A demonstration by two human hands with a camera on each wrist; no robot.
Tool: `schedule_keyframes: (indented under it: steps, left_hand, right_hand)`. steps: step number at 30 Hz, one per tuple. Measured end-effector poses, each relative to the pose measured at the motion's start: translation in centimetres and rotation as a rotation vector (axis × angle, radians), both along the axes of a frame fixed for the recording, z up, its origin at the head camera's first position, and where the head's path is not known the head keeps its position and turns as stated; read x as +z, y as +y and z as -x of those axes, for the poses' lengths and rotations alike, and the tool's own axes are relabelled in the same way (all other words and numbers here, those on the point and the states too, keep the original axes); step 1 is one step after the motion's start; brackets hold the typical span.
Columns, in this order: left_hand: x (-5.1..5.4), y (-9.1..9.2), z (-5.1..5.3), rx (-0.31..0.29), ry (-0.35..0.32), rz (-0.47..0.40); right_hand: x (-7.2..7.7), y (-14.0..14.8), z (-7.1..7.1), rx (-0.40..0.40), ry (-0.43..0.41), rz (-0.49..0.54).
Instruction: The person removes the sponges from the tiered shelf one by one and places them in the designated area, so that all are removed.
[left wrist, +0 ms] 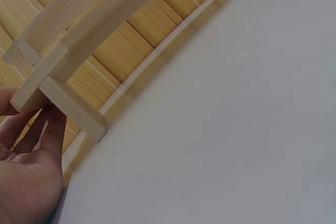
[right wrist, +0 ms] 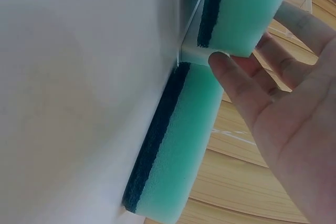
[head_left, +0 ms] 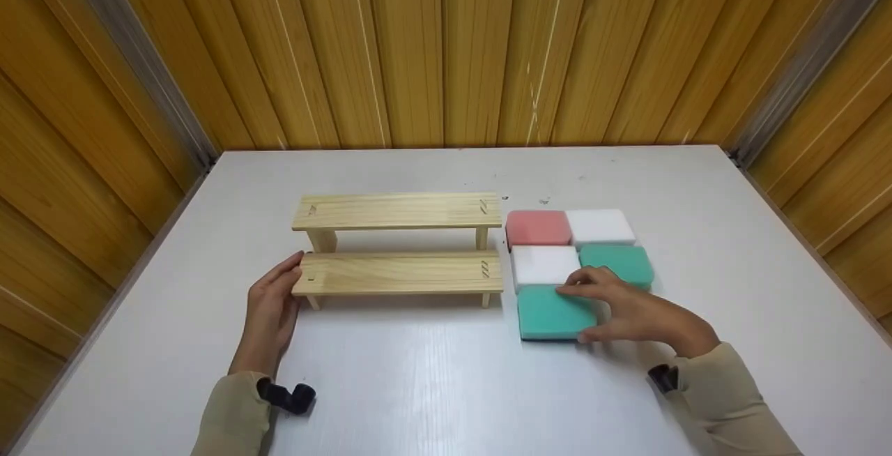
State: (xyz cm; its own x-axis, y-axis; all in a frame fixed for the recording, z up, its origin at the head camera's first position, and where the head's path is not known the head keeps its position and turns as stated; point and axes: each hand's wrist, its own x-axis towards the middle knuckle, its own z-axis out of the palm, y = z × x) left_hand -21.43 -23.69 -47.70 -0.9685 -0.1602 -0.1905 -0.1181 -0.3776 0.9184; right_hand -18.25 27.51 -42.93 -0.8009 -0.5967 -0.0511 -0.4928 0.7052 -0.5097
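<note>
My left hand (head_left: 274, 302) holds the left end of the front wooden step (head_left: 397, 273), with thumb above and fingers underneath in the left wrist view. Behind it stands a similar, taller step (head_left: 397, 210). At the right, my right hand (head_left: 631, 309) pinches the nearest green sponge (head_left: 554, 313) by its right side, index fingertip at the far edge and thumb at the near corner. In the right wrist view, a dark scouring layer (right wrist: 211, 11) shows on its underside. Farther back lie a second green sponge (head_left: 619, 264), a pink sponge (head_left: 536, 227) and white sponges (head_left: 543, 265).
All of this is on a white table (head_left: 418, 386). Corrugated wood-patterned walls (head_left: 446, 51) rise behind it and at both sides. The sponges sit close together just right of the steps. Black wrist mounts (head_left: 286, 397) show by both sleeves.
</note>
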Motion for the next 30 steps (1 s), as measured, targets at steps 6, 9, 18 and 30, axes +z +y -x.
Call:
schedule_keyframes:
  steps: [6,9,18,30]
  left_hand:
    - [0.05,0.00,0.06,-0.011,-0.004,0.017]
    - [0.05,-0.01,0.06,-0.011,-0.005,0.015]
    - [0.16,-0.01,-0.02,-0.007,-0.008,0.005]
    - [-0.10,-0.02,0.10,0.005,-0.008,0.029]
  right_hand:
    - [0.08,0.01,0.02,-0.009,-0.010,-0.012]
    - [0.10,-0.01,0.05,-0.013,-0.022,-0.018]
    - [-0.11,0.03,0.10,-0.025,-0.043,-0.018]
    - [-0.04,0.24,0.10,-0.022,-0.051,0.002]
